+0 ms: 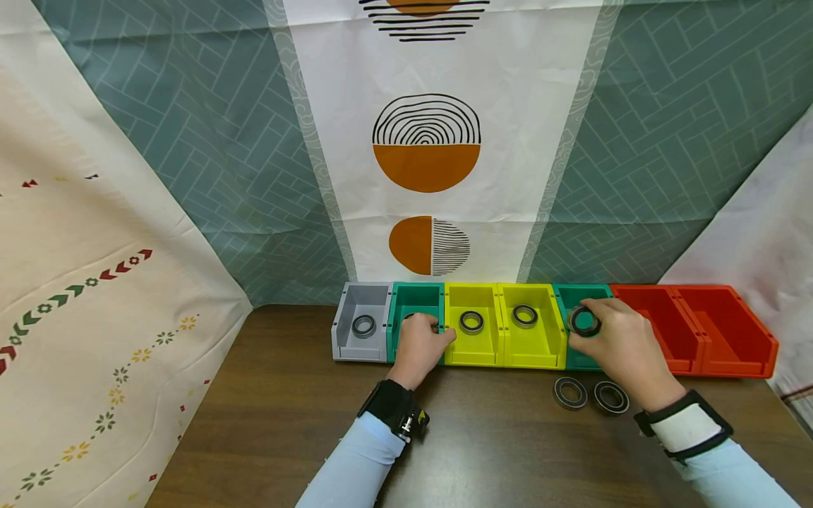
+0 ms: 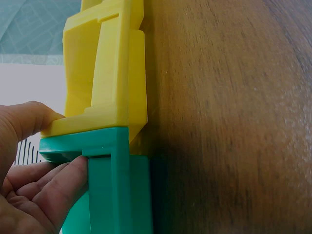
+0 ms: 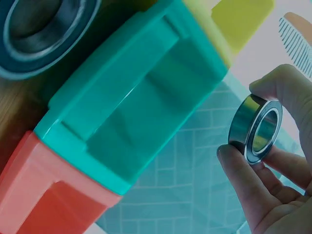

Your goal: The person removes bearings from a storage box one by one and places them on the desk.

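My right hand [image 1: 619,342] pinches a ball bearing [image 3: 256,127] between thumb and fingertips, over the right green bin [image 3: 141,97]. Two more bearings lie on the table in front of that bin: a left one [image 1: 569,393] and a right one [image 1: 611,398]. At the left green bin [image 2: 102,195], my left hand [image 1: 420,346] grips the side walls where it meets the left yellow bin [image 2: 109,63]. The thumb is on the yellow side and the fingers are inside the green bin. Behind this hand, a dark ring edge [image 1: 410,315] shows, mostly hidden.
The bins stand in one row along the back of the wooden table [image 1: 267,416]. Single bearings lie in the grey bin [image 1: 343,346], the left yellow bin and the right yellow bin [image 1: 533,353]. Red bins [image 1: 737,331] end the row at right. Patterned cloth [image 1: 190,141] hangs behind.
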Motion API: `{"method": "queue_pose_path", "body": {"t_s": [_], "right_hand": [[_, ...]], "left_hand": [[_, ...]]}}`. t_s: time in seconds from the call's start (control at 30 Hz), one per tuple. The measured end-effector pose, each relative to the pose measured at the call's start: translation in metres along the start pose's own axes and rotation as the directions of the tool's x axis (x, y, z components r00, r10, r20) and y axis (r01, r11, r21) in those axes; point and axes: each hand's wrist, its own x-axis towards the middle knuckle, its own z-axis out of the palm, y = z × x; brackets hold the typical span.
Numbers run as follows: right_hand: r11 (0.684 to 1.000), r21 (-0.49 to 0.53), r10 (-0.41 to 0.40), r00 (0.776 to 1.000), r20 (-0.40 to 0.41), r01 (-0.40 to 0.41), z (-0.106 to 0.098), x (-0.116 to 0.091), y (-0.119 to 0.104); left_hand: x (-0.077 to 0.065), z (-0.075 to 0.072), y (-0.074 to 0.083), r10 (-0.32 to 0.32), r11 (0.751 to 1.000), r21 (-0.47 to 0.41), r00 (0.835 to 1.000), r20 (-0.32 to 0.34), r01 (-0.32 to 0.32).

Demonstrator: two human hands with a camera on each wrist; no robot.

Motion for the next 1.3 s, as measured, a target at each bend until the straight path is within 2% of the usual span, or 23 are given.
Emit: {"method": "queue_pose_path", "body": {"t_s": [0.27, 0.63, 0.8, 1.07, 1.3], "right_hand": [[1.0, 0.019, -0.002, 1.0, 0.003, 0.002, -0.004, -0.003, -0.017], [0.999, 0.008, -0.049, 0.999, 0.02, 0.049, 0.003, -0.01, -0.028], [0.999, 0.028, -0.046, 0.997, 0.059, 0.044, 0.004, -0.014, -0.033], [0.998, 0.062, 0.014, 0.984, 0.179, -0.025, 0.008, -0.022, -0.042], [0.996, 0.077, -0.051, 0.984, 0.173, 0.038, 0.018, -0.03, -0.042]], "left_hand": [[-0.001, -0.001, 0.0, 0.032, 0.999, 0.021, 0.999, -0.013, -0.032], [0.0, 0.0, -0.001, 0.032, 0.999, 0.006, 0.999, -0.014, -0.032], [0.001, 0.001, -0.001, 0.029, 1.0, 0.005, 0.999, -0.013, -0.029], [0.0, 0.0, 0.0, 0.032, 0.999, 0.01, 0.999, -0.015, -0.032], [-0.001, -0.001, 0.001, 0.037, 0.999, 0.015, 0.999, -0.018, -0.036]]}}
